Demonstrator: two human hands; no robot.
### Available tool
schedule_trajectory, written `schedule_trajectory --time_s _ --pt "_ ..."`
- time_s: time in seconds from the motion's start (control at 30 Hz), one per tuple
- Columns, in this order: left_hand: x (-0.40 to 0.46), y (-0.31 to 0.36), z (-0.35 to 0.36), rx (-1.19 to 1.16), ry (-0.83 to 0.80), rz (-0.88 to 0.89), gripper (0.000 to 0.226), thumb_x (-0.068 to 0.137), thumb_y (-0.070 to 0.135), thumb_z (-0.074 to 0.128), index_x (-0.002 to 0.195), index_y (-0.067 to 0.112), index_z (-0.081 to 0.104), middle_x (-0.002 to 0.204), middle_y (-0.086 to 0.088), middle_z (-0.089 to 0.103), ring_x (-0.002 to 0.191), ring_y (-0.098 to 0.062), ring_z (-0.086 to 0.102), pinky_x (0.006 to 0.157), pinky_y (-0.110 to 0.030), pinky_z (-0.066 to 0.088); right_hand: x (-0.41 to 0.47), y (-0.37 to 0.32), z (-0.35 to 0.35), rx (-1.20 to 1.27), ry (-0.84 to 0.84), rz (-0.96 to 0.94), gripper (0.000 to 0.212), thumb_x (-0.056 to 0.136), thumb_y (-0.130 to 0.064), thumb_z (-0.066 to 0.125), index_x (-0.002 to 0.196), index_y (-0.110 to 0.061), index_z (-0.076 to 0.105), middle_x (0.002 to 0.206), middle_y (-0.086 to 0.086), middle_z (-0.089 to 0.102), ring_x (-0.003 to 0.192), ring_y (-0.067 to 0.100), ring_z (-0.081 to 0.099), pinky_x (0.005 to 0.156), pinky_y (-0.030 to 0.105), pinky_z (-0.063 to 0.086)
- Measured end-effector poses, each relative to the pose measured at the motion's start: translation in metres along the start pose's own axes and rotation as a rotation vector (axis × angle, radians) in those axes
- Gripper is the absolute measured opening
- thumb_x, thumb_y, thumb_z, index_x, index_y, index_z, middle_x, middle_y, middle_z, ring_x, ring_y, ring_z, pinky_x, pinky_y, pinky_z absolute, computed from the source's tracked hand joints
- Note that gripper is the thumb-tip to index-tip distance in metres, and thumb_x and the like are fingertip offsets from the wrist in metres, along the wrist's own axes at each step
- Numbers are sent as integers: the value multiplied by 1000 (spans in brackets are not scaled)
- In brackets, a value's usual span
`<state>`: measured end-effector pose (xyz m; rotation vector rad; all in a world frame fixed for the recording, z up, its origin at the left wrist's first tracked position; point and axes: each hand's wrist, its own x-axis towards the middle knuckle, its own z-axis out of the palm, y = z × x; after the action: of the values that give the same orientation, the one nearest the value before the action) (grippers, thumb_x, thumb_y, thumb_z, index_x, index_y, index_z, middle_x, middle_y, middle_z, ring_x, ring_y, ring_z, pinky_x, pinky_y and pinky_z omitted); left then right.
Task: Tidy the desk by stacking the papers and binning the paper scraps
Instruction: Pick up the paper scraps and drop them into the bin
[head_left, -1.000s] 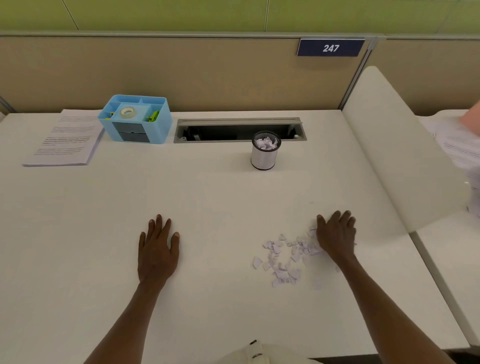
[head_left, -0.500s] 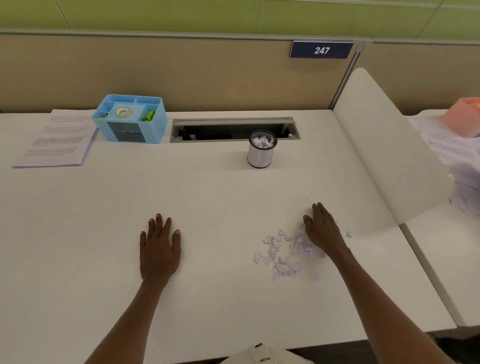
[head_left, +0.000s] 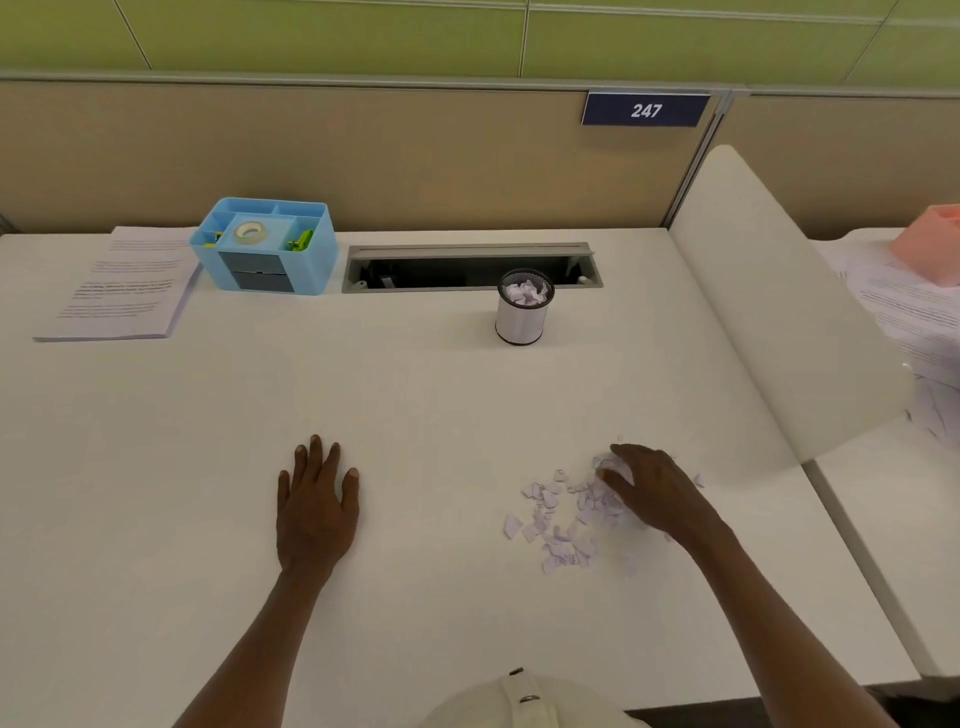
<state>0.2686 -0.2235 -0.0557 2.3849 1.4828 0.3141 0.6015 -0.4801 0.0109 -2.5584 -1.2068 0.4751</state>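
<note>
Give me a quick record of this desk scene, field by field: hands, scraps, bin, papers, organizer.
left hand: left hand rests flat on the white desk, fingers straight, holding nothing
right hand: right hand with fingers curled, gathering scraps at the pile's right edge
scraps: small torn pale paper scraps scattered on the desk near the right hand
bin: small white cylindrical mesh-top bin, upright, already holding scraps
papers: stack of printed white papers at far left
organizer: light blue plastic desk organizer beside the papers, holding a tape roll
</note>
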Motion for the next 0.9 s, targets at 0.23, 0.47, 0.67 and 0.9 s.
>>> schedule_trajectory --time_s 0.23,0.47,0.67,0.9 --pt "5 9 -2 -7 -43 -43 63 101 49 37 153 13 33 164 -7 17 153 -25 8 124 -48 7 -3 -6 19 -213 -77 -134 40 91 -10 59 131 -14 57 135 12 52 106 30 53 89 35 47" --pt "0 36 1 145 -94 -105 84 94 66 24 158 12 13 166 -14 0 152 -34 -4 121 -56 2 10 -25 22 -259 29 -194 24 84 5 45 79 -5 66 80 6 59 78 21 53 67 35 45" --pt "1 36 0 118 -62 -103 85 93 68 30 156 12 20 166 -13 6 153 -33 -1 122 -56 5 24 -25 16 -162 40 -136 26 82 2 53 92 -10 74 94 3 70 90 19 63 74 21 41" --pt "0 35 1 91 -39 -102 93 86 74 17 156 13 22 166 -12 7 153 -31 0 122 -54 3 28 -24 -5 -39 57 -64 13 79 -5 70 84 -13 79 86 2 76 77 18 69 63 16 34"
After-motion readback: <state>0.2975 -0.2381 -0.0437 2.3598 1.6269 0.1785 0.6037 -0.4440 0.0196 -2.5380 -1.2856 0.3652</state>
